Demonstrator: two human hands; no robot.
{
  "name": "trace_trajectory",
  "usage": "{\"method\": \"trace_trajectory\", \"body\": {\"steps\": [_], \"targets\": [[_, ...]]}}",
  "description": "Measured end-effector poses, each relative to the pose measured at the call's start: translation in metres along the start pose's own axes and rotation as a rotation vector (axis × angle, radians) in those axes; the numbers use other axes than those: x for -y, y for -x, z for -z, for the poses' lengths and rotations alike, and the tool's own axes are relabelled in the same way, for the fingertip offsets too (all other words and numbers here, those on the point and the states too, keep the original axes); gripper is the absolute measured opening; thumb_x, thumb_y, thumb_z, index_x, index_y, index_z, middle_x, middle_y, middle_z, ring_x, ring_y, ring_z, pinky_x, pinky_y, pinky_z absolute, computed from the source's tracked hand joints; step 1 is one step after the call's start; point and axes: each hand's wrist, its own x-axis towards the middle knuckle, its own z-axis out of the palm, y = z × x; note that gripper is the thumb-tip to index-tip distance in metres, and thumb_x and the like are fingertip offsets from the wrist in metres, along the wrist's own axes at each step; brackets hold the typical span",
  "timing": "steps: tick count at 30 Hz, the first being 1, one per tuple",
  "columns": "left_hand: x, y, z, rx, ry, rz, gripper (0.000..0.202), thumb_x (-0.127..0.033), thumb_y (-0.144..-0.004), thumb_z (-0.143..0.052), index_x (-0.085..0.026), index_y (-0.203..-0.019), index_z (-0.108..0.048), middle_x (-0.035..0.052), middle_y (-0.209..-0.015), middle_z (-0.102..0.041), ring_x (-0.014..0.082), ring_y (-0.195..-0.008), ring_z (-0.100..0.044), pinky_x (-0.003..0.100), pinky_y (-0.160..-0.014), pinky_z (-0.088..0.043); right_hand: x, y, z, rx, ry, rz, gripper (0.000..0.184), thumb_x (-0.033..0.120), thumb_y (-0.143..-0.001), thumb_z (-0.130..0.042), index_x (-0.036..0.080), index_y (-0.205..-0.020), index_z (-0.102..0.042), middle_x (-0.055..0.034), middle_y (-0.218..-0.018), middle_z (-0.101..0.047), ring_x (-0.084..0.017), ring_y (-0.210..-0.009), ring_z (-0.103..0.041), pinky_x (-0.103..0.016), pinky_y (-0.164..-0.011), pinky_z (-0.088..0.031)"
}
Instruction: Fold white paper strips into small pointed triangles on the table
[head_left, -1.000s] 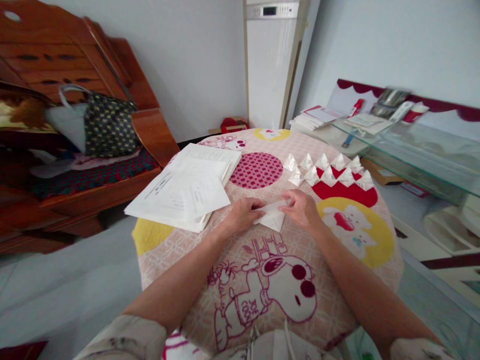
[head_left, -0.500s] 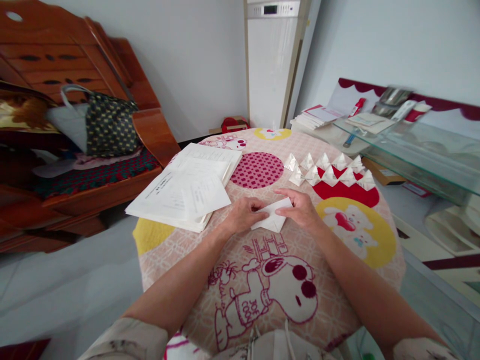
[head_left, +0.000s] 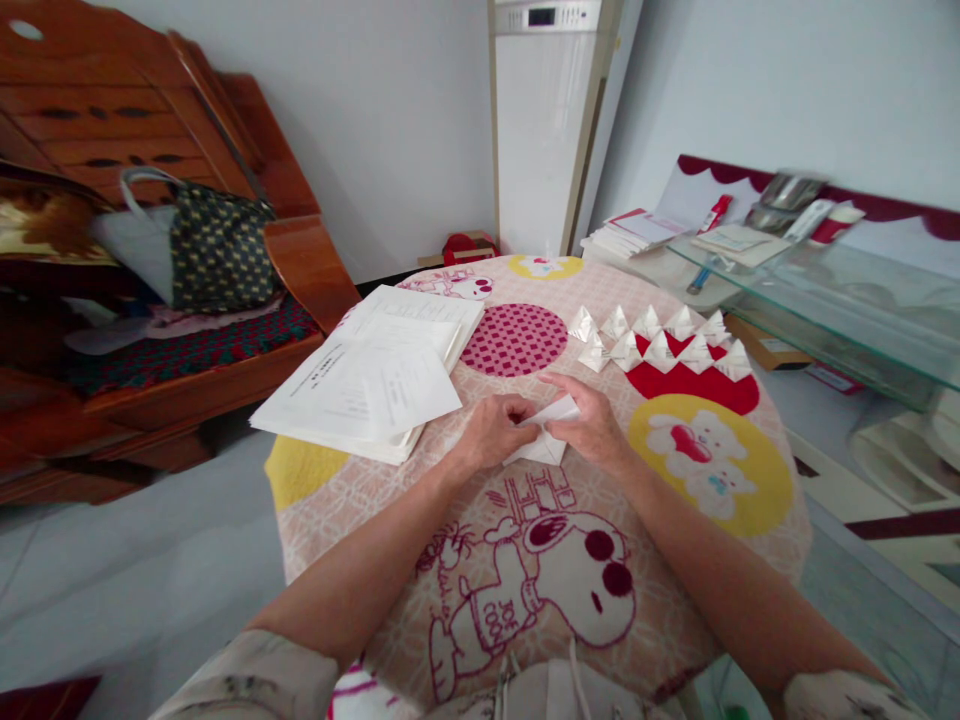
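Note:
A folded white paper piece (head_left: 546,440) lies on the round table's cartoon-print cloth (head_left: 525,560). My left hand (head_left: 491,430) is curled, its fingers pressing the paper's left part. My right hand (head_left: 589,420) rests on the paper's right side, fingers together and pressing it down, index finger pointing left. Both hands meet over the fold. Beyond them stand two rows of several small folded paper triangles (head_left: 656,342).
A stack of white printed sheets (head_left: 375,375) lies at the table's left. A wooden bench with a dotted bag (head_left: 214,250) stands left. A glass shelf (head_left: 840,300) with papers and tins is right. A white air-conditioner unit (head_left: 540,125) stands behind.
My right hand has slid left across the paper toward my left hand, covering more of it. The paper piece has shifted slightly and looks more folded over.

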Motion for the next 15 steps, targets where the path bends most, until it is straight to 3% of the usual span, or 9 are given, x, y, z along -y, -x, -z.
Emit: {"method": "trace_trajectory", "body": {"steps": [5,11,13,15], "targets": [[-0.003,0.0,0.003,0.024,0.0,0.042,0.007,-0.017,-0.072,-0.063,-0.014,-0.067,-0.066,-0.0034,-0.064,-0.056,0.0099,-0.061,-0.047,0.024,-0.058,-0.032,-0.005,-0.005,0.01,-0.032,-0.172,-0.052,0.069,0.013,-0.062,-0.063,0.017,-0.131,-0.06,0.0058,-0.063,-0.06,-0.012,-0.053,-0.049,-0.025,-0.049,-0.035],[0.001,-0.001,0.005,0.027,0.042,0.044,0.009,-0.015,-0.071,-0.061,-0.014,-0.062,-0.063,-0.0036,-0.063,-0.055,0.0087,-0.061,-0.045,0.023,-0.058,-0.033,-0.004,-0.006,0.03,-0.225,-0.235,-0.085,0.055,0.022,-0.065,-0.073,0.018,-0.12,-0.065,0.0033,-0.068,-0.066,-0.013,-0.059,-0.055,-0.027,-0.057,-0.042],[0.002,-0.001,0.005,0.024,0.054,0.054,0.009,-0.016,-0.071,-0.061,-0.014,-0.062,-0.064,-0.0038,-0.062,-0.054,0.0085,-0.06,-0.045,0.022,-0.057,-0.033,-0.003,-0.004,0.03,-0.186,-0.27,-0.116,0.047,0.029,-0.065,-0.078,0.018,-0.111,-0.069,0.001,-0.071,-0.068,-0.015,-0.064,-0.059,-0.029,-0.061,-0.046],[0.003,0.0,0.005,0.023,0.06,0.062,0.009,-0.018,-0.071,-0.061,-0.014,-0.064,-0.065,-0.0038,-0.062,-0.054,0.0084,-0.059,-0.045,0.022,-0.057,-0.033,-0.003,-0.003,0.026,-0.055,-0.278,-0.16,0.036,0.035,-0.064,-0.08,0.018,-0.095,-0.073,-0.0005,-0.072,-0.069,-0.016,-0.066,-0.061,-0.029,-0.062,-0.048]]}}
